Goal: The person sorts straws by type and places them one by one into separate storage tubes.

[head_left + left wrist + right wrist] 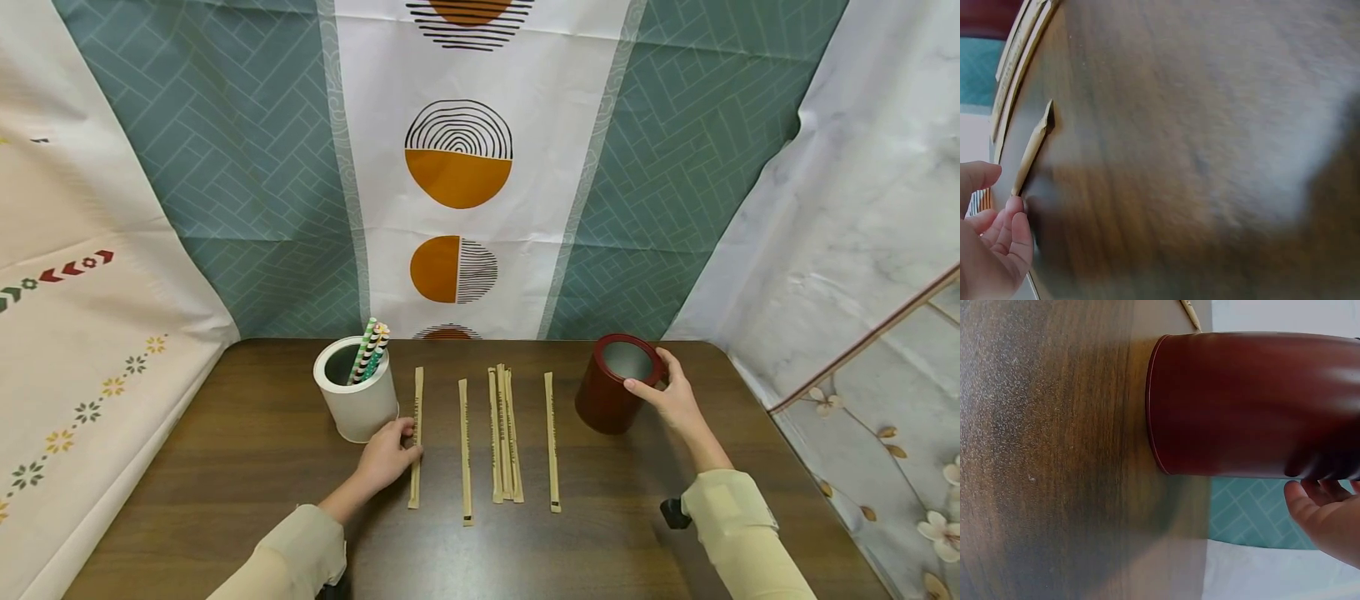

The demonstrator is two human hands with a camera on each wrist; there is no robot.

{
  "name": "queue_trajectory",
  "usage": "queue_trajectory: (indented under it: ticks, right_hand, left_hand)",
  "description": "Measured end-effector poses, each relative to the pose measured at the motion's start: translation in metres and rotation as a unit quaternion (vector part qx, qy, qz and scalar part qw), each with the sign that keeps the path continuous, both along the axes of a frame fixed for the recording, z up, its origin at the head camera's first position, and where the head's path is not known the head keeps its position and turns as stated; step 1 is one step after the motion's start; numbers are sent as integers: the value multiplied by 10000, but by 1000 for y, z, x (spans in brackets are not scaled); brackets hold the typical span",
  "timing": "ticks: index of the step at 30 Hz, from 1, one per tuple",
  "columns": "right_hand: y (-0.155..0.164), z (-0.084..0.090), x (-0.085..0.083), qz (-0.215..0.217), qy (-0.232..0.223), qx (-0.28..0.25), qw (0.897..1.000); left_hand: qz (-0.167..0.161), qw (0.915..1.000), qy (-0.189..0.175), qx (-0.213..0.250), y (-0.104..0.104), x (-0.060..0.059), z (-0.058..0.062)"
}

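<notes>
Several paper-wrapped straws lie lengthwise in a row on the dark wooden table (247,467). My left hand (405,442) has thumb and fingertips on the leftmost wrapped straw (417,396), which lies flat beside a white cup (360,400) holding striped straws (371,350). In the left wrist view the curled fingers (1016,219) meet that straw (1034,147). My right hand (667,392) grips the rim and side of an upright dark red cup (603,400), which looks empty. The right wrist view shows the red cup (1254,403) on its base and my fingers (1329,515) against its wall.
Between the cups lie a single wrapped straw (465,450), a close bundle of three (504,442) and another single one (551,442). Patterned cloth hangs behind and at both sides of the table. The near part of the table is bare wood.
</notes>
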State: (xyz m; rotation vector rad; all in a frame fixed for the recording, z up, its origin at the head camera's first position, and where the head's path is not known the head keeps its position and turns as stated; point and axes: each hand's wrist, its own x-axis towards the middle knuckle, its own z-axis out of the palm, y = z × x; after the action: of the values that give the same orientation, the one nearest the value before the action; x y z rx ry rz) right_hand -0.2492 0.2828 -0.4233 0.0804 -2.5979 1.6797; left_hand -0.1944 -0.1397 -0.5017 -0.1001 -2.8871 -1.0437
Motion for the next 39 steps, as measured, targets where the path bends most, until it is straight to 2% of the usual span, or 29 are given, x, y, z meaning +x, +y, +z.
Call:
queue_trajectory:
  ticks: [12,29,39]
  right_hand:
    - [-2,1,0,-6,1,39,10000]
    - [-2,-1,-2,-21,-51,-88,9999]
    - [-1,-3,-1,-9,-73,-207,9998]
  left_hand:
    - [34,9998,-92,-188,15,-22,3]
    - [209,9967,-606,-502,34,-52,5]
    - [4,9919,-865,-932,38,-58,12]
